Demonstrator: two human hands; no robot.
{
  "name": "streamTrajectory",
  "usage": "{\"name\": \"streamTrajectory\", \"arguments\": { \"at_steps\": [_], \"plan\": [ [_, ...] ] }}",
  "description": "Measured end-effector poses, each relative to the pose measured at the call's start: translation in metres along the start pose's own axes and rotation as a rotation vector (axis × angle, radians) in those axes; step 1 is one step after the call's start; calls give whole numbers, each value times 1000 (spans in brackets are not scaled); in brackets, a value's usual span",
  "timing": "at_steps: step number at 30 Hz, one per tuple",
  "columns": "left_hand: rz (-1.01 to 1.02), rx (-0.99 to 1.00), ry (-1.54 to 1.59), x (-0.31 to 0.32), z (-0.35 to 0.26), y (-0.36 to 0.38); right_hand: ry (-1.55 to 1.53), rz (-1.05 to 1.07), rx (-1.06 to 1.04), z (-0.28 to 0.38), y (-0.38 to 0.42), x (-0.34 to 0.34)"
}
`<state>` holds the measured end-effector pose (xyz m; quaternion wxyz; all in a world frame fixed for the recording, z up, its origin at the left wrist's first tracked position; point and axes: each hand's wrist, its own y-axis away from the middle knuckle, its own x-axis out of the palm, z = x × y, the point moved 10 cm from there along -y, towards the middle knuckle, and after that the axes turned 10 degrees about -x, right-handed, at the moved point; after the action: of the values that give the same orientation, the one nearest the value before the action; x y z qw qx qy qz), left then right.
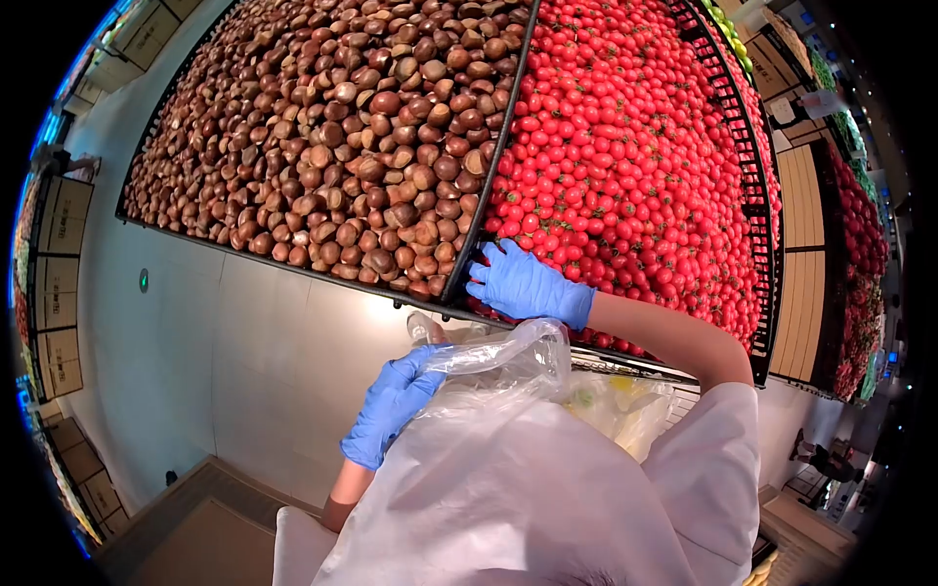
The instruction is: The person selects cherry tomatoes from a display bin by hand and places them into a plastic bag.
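Note:
My left hand (396, 402), in a blue glove, is closed on the edge of a clear plastic bag (508, 356) in front of my body. The bag's mouth bulges out to the right, below the bin. My right hand (528, 283), also gloved in blue, reaches palm down over the near left corner of the cherry tomatoes (616, 176). Its fingers are apart and bent toward the black divider (496, 156); the palm side is hidden. The tomatoes are red, some with green stems. Left of the divider lies a heap of brown chestnuts (342, 146).
A black slatted rim (752, 195) bounds the tomatoes on the right. Below the bin, right of the bag, is another clear bag with yellow-green contents (611, 400). Cardboard boxes (63, 278) line the far left across a pale floor (176, 342). A person (826, 459) stands at far right.

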<state>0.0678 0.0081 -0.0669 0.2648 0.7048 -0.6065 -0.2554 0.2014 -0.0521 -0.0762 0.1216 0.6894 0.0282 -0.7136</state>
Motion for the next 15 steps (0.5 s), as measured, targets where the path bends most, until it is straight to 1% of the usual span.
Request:
{"name": "streamTrajectory", "arguments": {
  "at_steps": [1,2,3,5,7,8,10,11,13,15],
  "plan": [
    [2,1,7,1,1,-1,49,72,2,2,-1,10],
    [4,2,12,1,2,-1,52,77,-5,5,-1,10],
    [1,3,18,0,3,0,99,49,17,6,-1,6],
    [-37,41,-76,-3,-2,3,148,20,36,4,0,5],
    [-51,40,-61,-4,-12,8,63,-14,-48,6,1,4],
    [-63,38,-50,-4,-15,10,65,-11,-46,4,2,4],
    [-71,32,-63,-4,-15,10,-19,94,-21,1,3,5],
    [-82,22,-78,-6,-14,10,-19,95,-20,2,1,4],
    [-79,38,-65,-6,-13,10,-23,205,45,1,-2,13],
    [-77,52,-50,-7,-14,12,-12,214,55,0,-3,11]
  ]
}}
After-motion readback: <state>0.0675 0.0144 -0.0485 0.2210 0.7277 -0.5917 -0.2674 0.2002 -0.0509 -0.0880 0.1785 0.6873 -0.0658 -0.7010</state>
